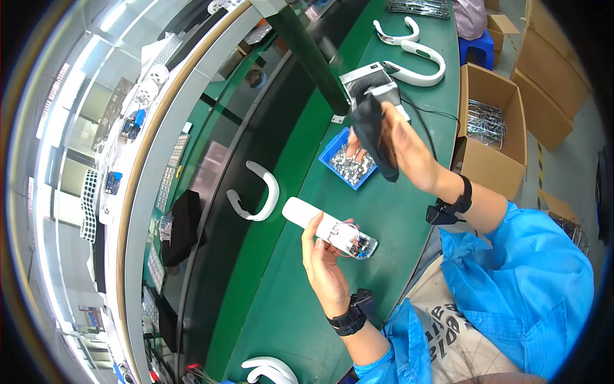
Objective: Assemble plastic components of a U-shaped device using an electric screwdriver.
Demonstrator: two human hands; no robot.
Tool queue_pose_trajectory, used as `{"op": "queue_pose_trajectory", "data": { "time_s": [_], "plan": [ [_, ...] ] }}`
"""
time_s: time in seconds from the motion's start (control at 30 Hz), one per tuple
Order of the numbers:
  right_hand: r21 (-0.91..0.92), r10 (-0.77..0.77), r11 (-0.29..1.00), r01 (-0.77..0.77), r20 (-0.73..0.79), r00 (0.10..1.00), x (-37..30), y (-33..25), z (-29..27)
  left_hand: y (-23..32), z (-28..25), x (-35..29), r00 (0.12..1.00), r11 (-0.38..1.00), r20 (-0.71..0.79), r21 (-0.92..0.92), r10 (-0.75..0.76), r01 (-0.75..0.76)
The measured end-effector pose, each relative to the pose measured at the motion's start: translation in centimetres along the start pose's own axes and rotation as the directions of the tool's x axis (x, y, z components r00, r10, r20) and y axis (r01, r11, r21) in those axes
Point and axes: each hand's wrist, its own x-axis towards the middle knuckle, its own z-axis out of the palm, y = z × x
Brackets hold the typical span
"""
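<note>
My left hand is closed around a long white plastic housing. One end of that housing lies uncovered, with a circuit board and thin red wires showing. My right hand grips a dark, elongated handheld tool; its exact kind is blurred. Below the tool, fingertips of the same hand are at a blue tray heaped with small metal parts. Whether they pinch any of those parts cannot be made out.
Curved white U-shaped pieces lie on the green bench, with more at its far end and near edge. A silver box with a cable stands beyond the tray. A dark belt and post run left; cartons stand right.
</note>
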Motion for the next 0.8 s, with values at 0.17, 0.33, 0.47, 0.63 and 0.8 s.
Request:
{"op": "queue_pose_trajectory", "data": {
  "time_s": [0.17, 0.33, 0.47, 0.63, 0.8],
  "plan": [
    [-0.693, -0.287, 0.717, 0.079, -0.19, 0.939, -4.8, -0.5, 0.5, -0.2, 0.0, 0.0, 1.0, 0.999, -0.011, 0.039, -0.023, 0.024],
    [-0.694, 0.069, 0.718, 0.044, 0.135, 0.988, -8.6, -2.0, 3.7, -0.2, 0.5, 0.7, 0.999, 0.998, 0.024, -0.055, -0.038, 0.039],
    [-0.625, 0.113, 0.78, 0.021, 0.173, 0.978, -8.0, -0.1, 6.2, -0.5, 0.7, 0.6, 0.999, 0.999, -0.019, -0.027, -0.029, 0.029],
    [-0.636, -0.068, 0.734, 0.24, 0.283, 0.957, -7.9, 0.2, 6.7, -0.6, 3.6, 0.1, 0.991, 0.988, -0.131, -0.153, -0.008, -0.012],
    [-0.435, 0.188, 0.878, -0.198, -0.067, 0.98, -8.0, -0.6, 5.6, -1.6, 4.5, 0.4, 0.994, 0.983, -0.111, -0.182, 0.01, -0.03]
  ]
}}
